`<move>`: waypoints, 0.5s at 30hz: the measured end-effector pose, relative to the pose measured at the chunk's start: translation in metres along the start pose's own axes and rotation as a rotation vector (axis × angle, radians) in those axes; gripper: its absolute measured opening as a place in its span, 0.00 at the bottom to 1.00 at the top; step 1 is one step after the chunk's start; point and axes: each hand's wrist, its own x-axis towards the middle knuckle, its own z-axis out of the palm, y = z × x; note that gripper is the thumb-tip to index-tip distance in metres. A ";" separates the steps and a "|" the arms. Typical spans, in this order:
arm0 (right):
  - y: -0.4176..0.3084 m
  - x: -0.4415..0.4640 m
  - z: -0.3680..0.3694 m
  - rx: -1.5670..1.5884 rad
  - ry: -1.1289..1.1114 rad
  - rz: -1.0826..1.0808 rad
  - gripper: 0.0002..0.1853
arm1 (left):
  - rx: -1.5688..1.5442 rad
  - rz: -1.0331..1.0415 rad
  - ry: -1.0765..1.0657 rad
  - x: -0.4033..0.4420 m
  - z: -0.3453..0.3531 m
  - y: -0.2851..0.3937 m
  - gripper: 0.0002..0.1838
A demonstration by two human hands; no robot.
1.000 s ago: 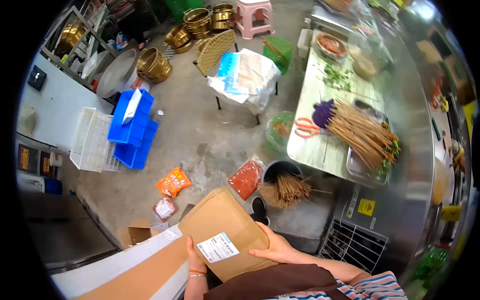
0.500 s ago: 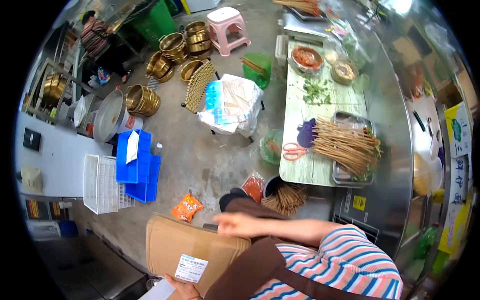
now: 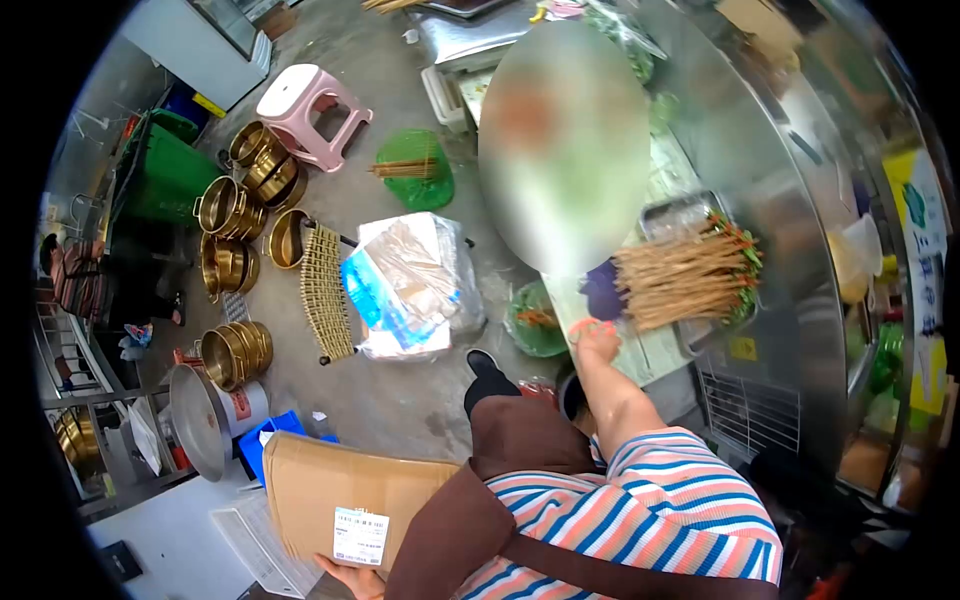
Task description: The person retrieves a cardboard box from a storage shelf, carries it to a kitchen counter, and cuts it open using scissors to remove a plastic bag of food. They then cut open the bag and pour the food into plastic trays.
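My left hand [image 3: 352,577] grips the lower edge of a flat brown cardboard box [image 3: 400,492] with a white label, held at my left side. At the near edge of the worktable [image 3: 655,357], my right hand [image 3: 598,342] is closed on the orange-handled scissors [image 3: 590,328], of which only part of the handles shows. Beside that hand lies a purple bundle [image 3: 603,291]. To its right, many thin sticks [image 3: 675,277] with greens at their ends rest on a metal tray [image 3: 685,214].
A chair [image 3: 327,290] with a plastic-covered pile [image 3: 405,285] stands ahead. Behind it are a green bin [image 3: 420,180], a pink stool [image 3: 312,112] and brass pots [image 3: 228,208]. Another person [image 3: 78,275] is at the far left. A blurred oval hides part of the table.
My right hand has left the box and reached right to the scissors on the table. The box, in my left hand, is now at my left side. The view has turned.
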 end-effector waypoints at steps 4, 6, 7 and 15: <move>-0.011 -0.014 -0.006 -0.207 0.111 -0.019 0.31 | -1.325 -0.771 -0.260 0.097 0.015 -0.006 0.39; -0.003 -0.006 -0.011 -0.215 0.075 -0.048 0.30 | -1.176 -0.677 -0.296 0.126 0.025 0.001 0.38; 0.001 -0.002 -0.015 -0.203 0.052 -0.072 0.29 | -1.036 -0.616 -0.269 0.139 0.029 0.005 0.36; 0.086 -0.060 -0.034 0.440 -0.358 0.013 0.17 | -1.003 -0.606 -0.295 0.239 0.018 -0.002 0.39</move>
